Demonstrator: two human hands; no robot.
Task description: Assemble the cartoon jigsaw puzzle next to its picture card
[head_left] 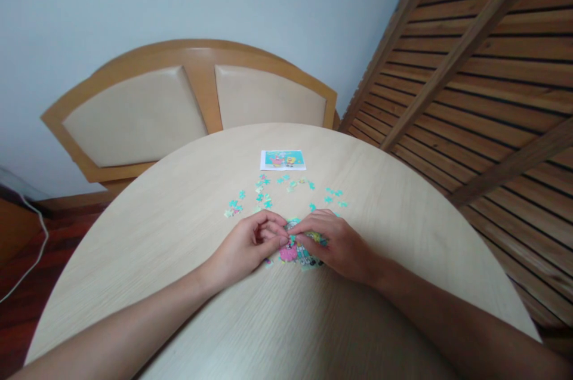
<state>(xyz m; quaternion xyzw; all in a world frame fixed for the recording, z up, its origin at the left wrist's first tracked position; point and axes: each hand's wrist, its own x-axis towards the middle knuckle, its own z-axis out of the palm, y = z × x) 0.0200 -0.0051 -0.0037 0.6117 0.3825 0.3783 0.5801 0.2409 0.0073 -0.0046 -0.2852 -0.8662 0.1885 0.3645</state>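
A partly joined jigsaw puzzle (pixel 289 253) with pink, teal and yellow cartoon parts lies on the table under my hands. From the left, my left hand (pixel 250 243) reaches its upper edge with fingers curled and thumb against the fingertips; what they pinch, if anything, is hidden. My right hand (pixel 333 243) arches over the other side, covering part of the picture. At its thumb and index finger is a small teal puzzle piece (pixel 292 239), close to the left thumb tip. One loose pink-and-teal piece (pixel 268 262) sits below my left hand.
Loose puzzle pieces (pixel 233 204) are scattered in an arc beyond my hands, with more pieces (pixel 333 192) to the right. A reference picture card (pixel 286 160) lies farther back on the round wooden table (pixel 201 171). Behind stands a padded wooden bench back (pixel 199 55); wooden slats (pixel 492 70) rise at right.
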